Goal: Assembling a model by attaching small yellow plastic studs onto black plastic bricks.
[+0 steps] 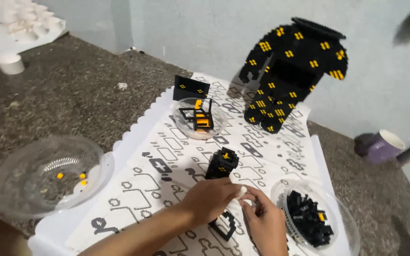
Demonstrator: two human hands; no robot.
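Note:
My left hand (210, 198) and my right hand (265, 222) meet low in the head view, over a white sheet printed with black shapes (176, 156). Their fingertips pinch a small pale piece (241, 192) between them; what it is cannot be told. A short black brick column with a yellow stud (222, 163) stands just behind my left hand. A flat black open frame (226, 225) lies on the sheet under the hands. A tall black figure built of bricks with yellow dots (290, 71) stands at the far end of the sheet.
A clear bowl of black bricks (309, 219) sits right of my right hand. Another clear bowl (199, 117) holds black and yellow parts, with a black panel (191, 87) behind it. A large clear bowl (43, 175) lies at left. A purple mug (380, 146) lies on its side at right.

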